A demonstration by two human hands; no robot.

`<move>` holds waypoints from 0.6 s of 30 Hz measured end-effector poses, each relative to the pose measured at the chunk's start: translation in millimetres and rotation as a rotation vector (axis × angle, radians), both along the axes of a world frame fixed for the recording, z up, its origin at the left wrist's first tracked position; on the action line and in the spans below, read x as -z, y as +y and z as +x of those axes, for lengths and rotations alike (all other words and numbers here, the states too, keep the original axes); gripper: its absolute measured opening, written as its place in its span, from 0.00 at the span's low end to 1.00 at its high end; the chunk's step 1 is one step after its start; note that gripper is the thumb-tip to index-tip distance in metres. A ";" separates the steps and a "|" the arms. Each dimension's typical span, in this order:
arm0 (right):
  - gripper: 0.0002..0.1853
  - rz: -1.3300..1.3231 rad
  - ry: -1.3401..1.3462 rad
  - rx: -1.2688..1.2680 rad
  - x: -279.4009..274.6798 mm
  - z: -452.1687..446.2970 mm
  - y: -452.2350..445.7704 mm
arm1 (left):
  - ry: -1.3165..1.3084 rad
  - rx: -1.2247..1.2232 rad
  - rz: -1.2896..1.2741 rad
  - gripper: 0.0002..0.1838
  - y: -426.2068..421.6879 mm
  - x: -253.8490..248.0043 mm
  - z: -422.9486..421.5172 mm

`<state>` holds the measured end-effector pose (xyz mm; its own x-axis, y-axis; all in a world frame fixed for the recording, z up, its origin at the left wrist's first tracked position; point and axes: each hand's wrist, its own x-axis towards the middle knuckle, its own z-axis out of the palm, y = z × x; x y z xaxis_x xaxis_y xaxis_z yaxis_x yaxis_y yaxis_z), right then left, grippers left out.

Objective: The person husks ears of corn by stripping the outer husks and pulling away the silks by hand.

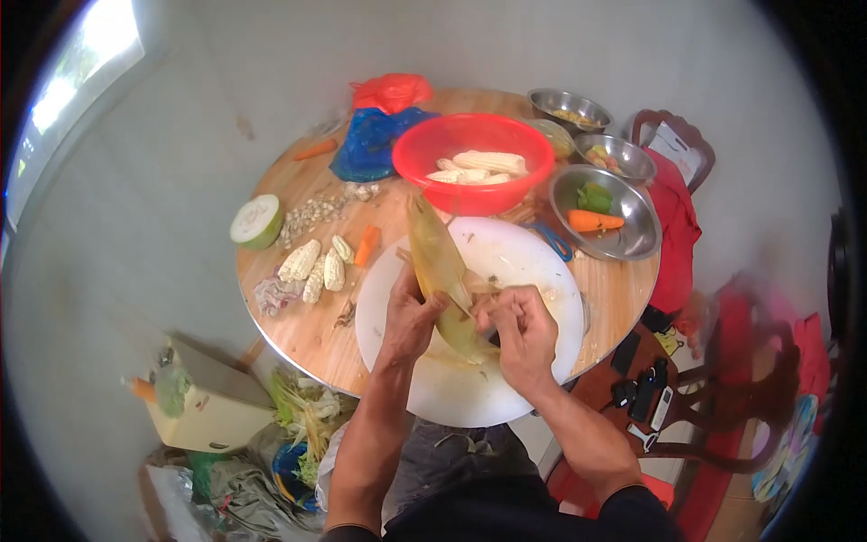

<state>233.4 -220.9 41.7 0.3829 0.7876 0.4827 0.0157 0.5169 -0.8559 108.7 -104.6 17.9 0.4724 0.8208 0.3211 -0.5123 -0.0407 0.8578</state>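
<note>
An ear of corn in its pale yellow-green husk (433, 244) is held upright, slightly tilted, over the round white cutting board (452, 388). My left hand (411, 316) wraps around its left side. On its right, my right hand (519, 330) is closed in a pinch on the loose edge of the husk. A dark item on the board is mostly hidden behind my right hand. Just behind the board stands a red basin (474, 200) with several peeled ears of corn (490, 163) inside.
Left on the wooden table (312, 339) lie short corn pieces (300, 261), garlic cloves (312, 217), a cut gourd (257, 222) and carrot pieces. To the right are metal bowls, one holding a carrot (594, 220), and a blue-handled tool (553, 242). Husks (307, 406) fill a bin below.
</note>
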 end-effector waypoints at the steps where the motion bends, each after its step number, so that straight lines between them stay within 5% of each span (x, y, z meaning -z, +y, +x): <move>1: 0.04 0.066 0.043 -0.006 4.2 -0.7 -5.1 | 0.005 0.006 0.000 0.43 -1.6 -1.4 -1.6; 4: 0.04 0.050 0.035 0.008 6.7 -0.7 -9.0 | 0.106 0.087 0.088 0.37 -6.6 -13.1 -5.9; 6: 0.04 0.076 -0.037 0.050 1.9 -3.7 -9.3 | -0.087 0.211 -0.041 0.31 -6.7 -27.4 -3.9; 7: 0.03 0.095 -0.115 0.067 -2.6 -6.4 -7.5 | -0.116 0.114 -0.001 0.24 -11.5 -36.4 0.6; 11: 0.04 0.329 -0.074 0.081 -28.4 -16.1 4.0 | 0.115 -0.057 0.045 0.27 -12.5 -48.4 -0.1; 13: 0.05 0.220 0.213 -0.111 -28.8 -15.7 9.0 | 0.234 -0.117 0.167 0.26 -9.8 -50.0 -3.6; 18: 0.03 -0.066 0.155 -0.083 -1.6 -14.8 -20.4 | 0.045 -0.003 0.077 0.24 13.3 -36.0 -8.4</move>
<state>218.6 -241.3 43.3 0.3808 0.8478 0.3691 -0.1598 0.4535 -0.8768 100.3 -91.3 53.9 0.4856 0.7959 0.3617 -0.4729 -0.1088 0.8744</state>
